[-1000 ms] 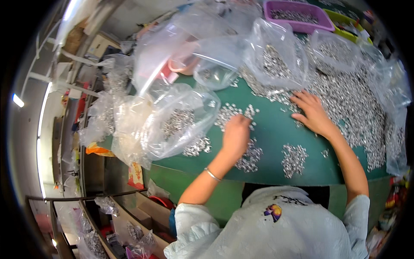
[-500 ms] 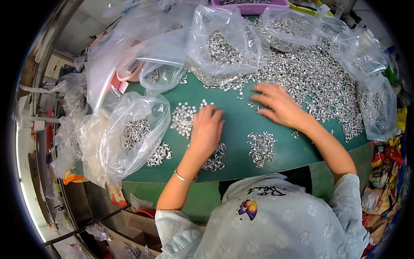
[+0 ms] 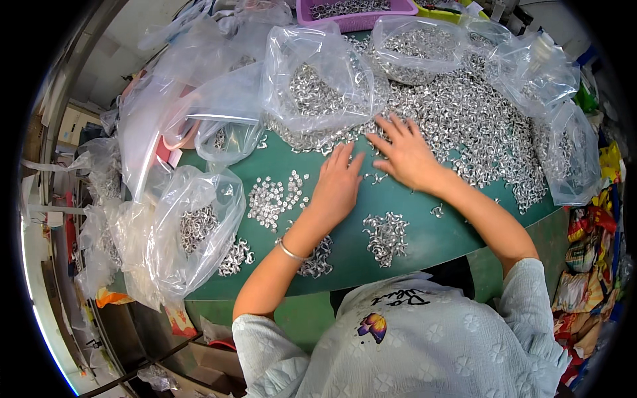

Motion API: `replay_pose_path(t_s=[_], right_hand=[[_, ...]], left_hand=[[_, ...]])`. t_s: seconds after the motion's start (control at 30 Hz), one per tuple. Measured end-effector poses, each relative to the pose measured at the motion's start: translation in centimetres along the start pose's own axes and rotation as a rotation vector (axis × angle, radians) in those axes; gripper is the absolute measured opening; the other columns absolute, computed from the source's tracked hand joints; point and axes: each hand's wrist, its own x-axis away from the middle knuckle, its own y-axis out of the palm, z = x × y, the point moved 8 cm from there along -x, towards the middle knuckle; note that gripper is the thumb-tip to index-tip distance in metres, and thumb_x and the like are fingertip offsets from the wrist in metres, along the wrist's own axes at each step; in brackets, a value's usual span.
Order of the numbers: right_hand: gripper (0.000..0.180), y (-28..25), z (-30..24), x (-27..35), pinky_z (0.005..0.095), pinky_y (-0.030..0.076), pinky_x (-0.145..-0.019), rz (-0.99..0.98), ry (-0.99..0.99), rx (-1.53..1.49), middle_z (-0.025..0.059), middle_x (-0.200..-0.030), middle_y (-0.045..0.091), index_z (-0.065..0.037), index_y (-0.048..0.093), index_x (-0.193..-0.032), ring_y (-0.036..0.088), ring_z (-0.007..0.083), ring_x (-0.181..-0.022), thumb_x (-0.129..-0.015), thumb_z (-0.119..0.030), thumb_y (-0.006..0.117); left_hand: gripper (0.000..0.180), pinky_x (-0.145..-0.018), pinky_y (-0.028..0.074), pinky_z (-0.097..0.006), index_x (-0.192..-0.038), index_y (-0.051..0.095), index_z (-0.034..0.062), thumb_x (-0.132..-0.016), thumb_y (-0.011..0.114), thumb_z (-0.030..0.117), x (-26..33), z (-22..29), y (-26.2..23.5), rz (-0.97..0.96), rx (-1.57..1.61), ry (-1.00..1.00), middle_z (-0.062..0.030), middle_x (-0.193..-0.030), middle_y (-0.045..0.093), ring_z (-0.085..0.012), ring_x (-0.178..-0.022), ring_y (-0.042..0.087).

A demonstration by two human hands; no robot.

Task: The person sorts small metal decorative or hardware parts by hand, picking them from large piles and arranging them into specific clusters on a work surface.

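Observation:
My left hand (image 3: 337, 184) is over the green tabletop, fingers stretched toward the near edge of the bagged metal pieces; nothing shows in it. Beside it, my right hand (image 3: 410, 158) spreads its fingers at the left edge of a large heap of small curved silver metal pieces (image 3: 458, 113). A few loose pieces (image 3: 377, 178) lie just below the right fingers. Left of my left hand is a patch of small round, whitish-silver pieces (image 3: 269, 202). Nearer me are small piles of curved pieces, one (image 3: 386, 239) standing alone and another (image 3: 317, 259) partly behind my left forearm.
Clear plastic bags of metal pieces stand at the back (image 3: 318, 86), at the left (image 3: 199, 229) and at the right (image 3: 570, 152). A purple basket (image 3: 355, 23) sits at the far edge. Colourful packages (image 3: 584, 265) are stacked beyond the table's right side.
My left hand has moved from the round pieces rightward and away from me, near my right hand. My right hand stays at the heap's edge, fingers more spread. The whole view has shifted slightly.

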Motion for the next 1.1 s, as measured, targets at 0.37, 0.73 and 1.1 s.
replay_pose_path(t_s=[0.37,0.73,1.1], right_hand=[[0.029,-3.0,0.3,4.3,0.0467,0.031,-0.111,-0.157,-0.129,-0.577,0.0086,-0.132,0.054,-0.006,0.065,-0.109,0.041,0.03,-0.134,-0.083,-0.018,0.069],[0.032,-5.1,3.9,5.8,0.0449,0.037,-0.099,0.033,-0.069,-0.247,0.0104,-0.12,0.055,-0.006,0.064,-0.099,0.048,0.0292,-0.12,-0.073,-0.02,0.076],[0.025,-3.5,3.3,3.5,0.0513,0.031,-0.103,0.128,-0.067,-0.092,0.0069,-0.113,0.057,-0.007,0.063,-0.101,0.049,0.0271,-0.117,-0.08,-0.019,0.07]], left_hand=[[0.044,-0.104,0.038,-0.045,-0.125,0.056,0.0056,-0.082,0.067,0.005,1.0,1.2,-1.8,-0.063,0.176,-0.073,-0.0157,-0.137,0.047,-0.0367,-0.127,0.044],[0.038,-0.096,0.04,-0.046,-0.118,0.058,0.005,-0.081,0.066,0.005,1.1,0.3,-1.5,0.007,-0.229,-0.041,-0.0137,-0.129,0.051,-0.0343,-0.119,0.048],[0.029,-0.088,0.041,-0.041,-0.111,0.06,0.0061,-0.082,0.065,0.006,-1.2,1.5,-0.2,0.061,-0.086,0.097,-0.0094,-0.116,0.056,-0.0291,-0.108,0.052]])
